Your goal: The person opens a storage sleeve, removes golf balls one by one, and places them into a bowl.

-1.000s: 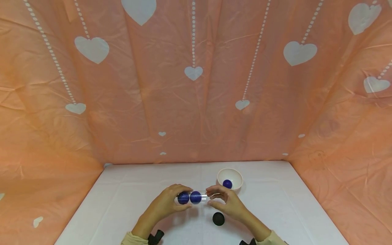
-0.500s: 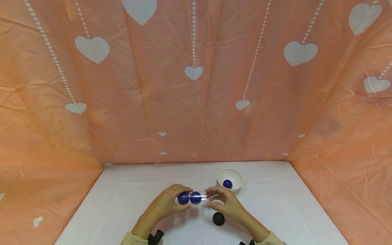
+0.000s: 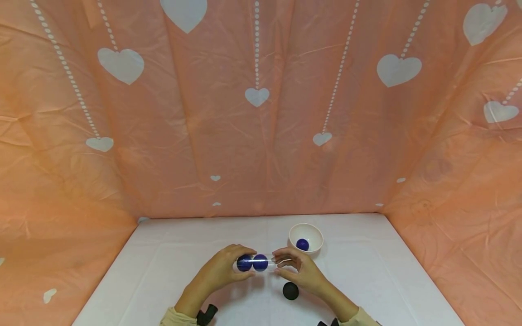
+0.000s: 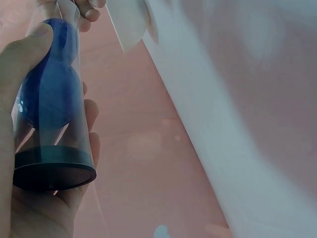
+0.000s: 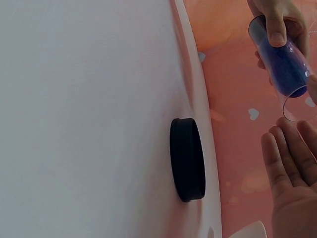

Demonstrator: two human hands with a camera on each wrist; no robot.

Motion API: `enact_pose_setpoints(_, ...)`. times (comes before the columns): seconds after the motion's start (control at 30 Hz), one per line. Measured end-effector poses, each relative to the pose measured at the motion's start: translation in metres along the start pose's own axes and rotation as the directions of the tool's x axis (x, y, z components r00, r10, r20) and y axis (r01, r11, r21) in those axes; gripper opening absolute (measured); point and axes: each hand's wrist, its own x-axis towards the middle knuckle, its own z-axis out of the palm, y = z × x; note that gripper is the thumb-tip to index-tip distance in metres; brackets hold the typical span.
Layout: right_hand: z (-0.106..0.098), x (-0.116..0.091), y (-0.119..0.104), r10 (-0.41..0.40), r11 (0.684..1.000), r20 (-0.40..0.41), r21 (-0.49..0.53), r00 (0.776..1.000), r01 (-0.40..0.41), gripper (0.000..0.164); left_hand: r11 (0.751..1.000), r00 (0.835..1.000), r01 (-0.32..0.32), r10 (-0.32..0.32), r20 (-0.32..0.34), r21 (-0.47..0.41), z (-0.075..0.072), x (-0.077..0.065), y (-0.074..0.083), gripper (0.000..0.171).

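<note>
A clear tube (image 3: 271, 263) lies sideways in the air above the table, holding two blue balls (image 3: 260, 262). My left hand (image 3: 222, 267) grips it near its left end, thumb on one side and fingers on the other. In the left wrist view a black cap (image 4: 54, 168) closes that end. The opposite mouth is uncovered, as the right wrist view shows. Around this mouth my right hand (image 3: 303, 270) holds the rim between thumb and fairly straight fingertips; its contact is partly hidden. A loose black cap (image 3: 291, 291) lies on the table just below the right hand.
Behind the right hand stands a white bowl (image 3: 306, 232) with one blue ball (image 3: 302, 244) inside. A white cloth covers the table (image 3: 183, 240). Orange sheeting (image 3: 261, 149) with white hearts encloses the back and both sides.
My right hand has shifted very slightly left at the tube's mouth. Otherwise the tube, balls, bowl and loose cap stay as they were.
</note>
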Motion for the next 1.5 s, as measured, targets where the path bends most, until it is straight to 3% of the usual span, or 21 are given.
enact_pose_setpoints(0.3,0.0001,0.0004,0.0002,-0.007,1.0,-0.005,-0.002,1.0,0.007,0.044,1.0,1.0,0.019,-0.019,0.013,0.008,-0.001,-0.0001,0.0009,0.048)
enact_pose_setpoints(0.63,0.0004,-0.0016,0.0002,0.016,1.0,-0.021,0.003,1.0,-0.016,0.04,1.0,1.0,-0.015,0.015,-0.002,-0.014,0.0012,-0.0005,-0.0029,0.046)
enact_pose_setpoints(1.2,-0.0031,-0.0049,-0.0015,0.016,0.999,-0.049,-0.047,0.999,-0.018,0.038,0.996,0.998,0.054,-0.053,0.015,-0.074,0.0005,-0.0042,-0.0025,0.044)
enact_pose_setpoints(1.5,-0.0066,-0.0053,-0.0021,-0.021,0.998,-0.053,-0.053,0.998,0.019,0.037,0.994,1.0,0.021,-0.021,-0.003,-0.103,0.0011,-0.0056,-0.0047,0.042)
